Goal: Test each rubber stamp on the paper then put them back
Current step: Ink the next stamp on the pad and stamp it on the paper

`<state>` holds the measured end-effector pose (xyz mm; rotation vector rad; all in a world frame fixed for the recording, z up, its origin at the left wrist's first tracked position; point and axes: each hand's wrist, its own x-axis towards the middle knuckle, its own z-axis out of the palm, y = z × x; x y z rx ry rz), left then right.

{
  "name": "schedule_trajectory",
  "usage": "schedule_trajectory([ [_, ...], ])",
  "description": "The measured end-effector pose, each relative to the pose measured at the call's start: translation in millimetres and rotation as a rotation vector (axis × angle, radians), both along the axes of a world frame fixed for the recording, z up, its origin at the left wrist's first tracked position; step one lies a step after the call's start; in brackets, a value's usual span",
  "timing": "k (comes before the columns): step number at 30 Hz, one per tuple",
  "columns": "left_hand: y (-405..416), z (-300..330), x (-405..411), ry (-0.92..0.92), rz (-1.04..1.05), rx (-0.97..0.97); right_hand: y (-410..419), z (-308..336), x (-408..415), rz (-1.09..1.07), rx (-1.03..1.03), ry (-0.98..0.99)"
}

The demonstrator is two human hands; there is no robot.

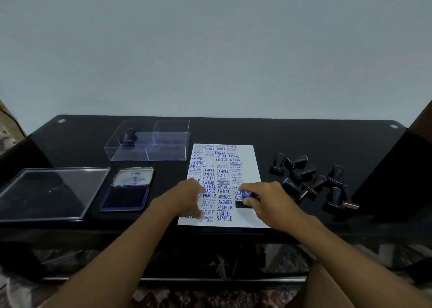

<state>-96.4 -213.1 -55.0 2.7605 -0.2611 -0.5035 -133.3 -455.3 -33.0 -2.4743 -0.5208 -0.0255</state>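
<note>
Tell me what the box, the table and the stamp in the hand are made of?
Box: looks like clear hard plastic, since you can see straight through its walls.
Table: probably glossy black glass, since it mirrors things faintly.
Stamp, held by the right hand: looks like dark plastic with a shiny blue cap; its rubber face is hidden against the paper.

- Showing glossy black across the worktop [304, 134].
- Showing white on the paper [247, 167], crowded with rows of blue stamped words such as SAMPLE, AIR MAIL and FRAGILE.
- Showing a black body with a bright blue cap on the stamp [246, 197] gripped in the right hand [268, 202].
- Showing mostly black on the loose stamps [311, 181], a few blue-tipped, one with a reddish base.
- Showing dark blue inside the open ink pad [126, 197], pale silver on its lid.
- Showing clear, faintly blue-edged plastic on the box [149, 141] and flat lid [51, 190].
- Showing pale grey on the wall [210, 50].
</note>
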Motion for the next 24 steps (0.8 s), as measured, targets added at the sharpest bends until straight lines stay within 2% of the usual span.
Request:
schedule_trajectory([
  [15,1.3,-0.9,-0.8,0.000,-0.010,-0.012,3.4,-9.1,3.0,-0.004,0.018,0.036],
  [24,-0.1,0.4,-3.0,-0.022,-0.048,-0.008,4.9,-14.5,-7.5,0.062,-0.011,-0.052],
])
